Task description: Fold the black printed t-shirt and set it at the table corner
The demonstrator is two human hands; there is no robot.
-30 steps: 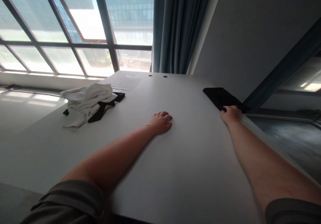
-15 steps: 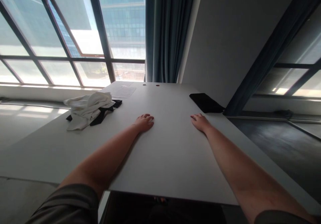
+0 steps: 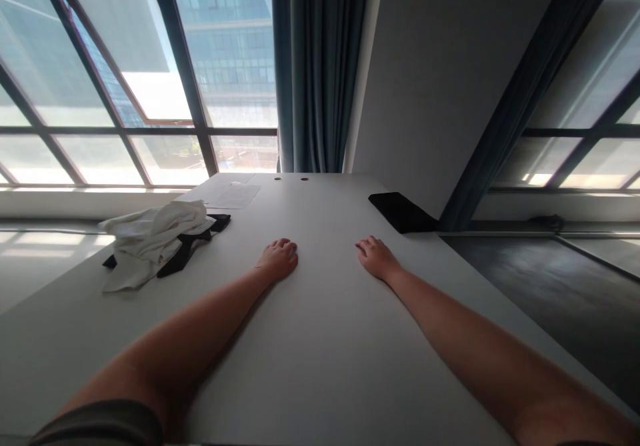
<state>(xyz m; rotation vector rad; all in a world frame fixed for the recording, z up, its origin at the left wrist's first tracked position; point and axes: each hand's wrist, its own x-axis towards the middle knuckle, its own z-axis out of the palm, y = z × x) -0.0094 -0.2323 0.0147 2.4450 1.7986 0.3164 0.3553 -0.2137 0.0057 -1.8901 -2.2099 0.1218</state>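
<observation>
While both my arms stretch out ahead of me in the head view, my left hand lies palm down on the pale grey worktop, fingers loosely curled and holding nothing. My right hand rests flat beside it, a little apart, fingers spread slightly and likewise empty.

Nearest my right hand, further off toward the worktop's right edge, lies a flat black folded cloth, well clear of my fingers. On the far left sits a crumpled heap of white fabric lying over a black garment, whose dark ends poke out on either side. Behind that heap a sheet of paper lies flat, and two small round holes mark the worktop near its far edge.

Between and before my hands the surface is bare and smooth. To the right the worktop's edge drops to a dark floor. Beyond the far edge hangs a blue-grey curtain against a grey wall, with a large framed window on the left giving onto glass-fronted buildings.
</observation>
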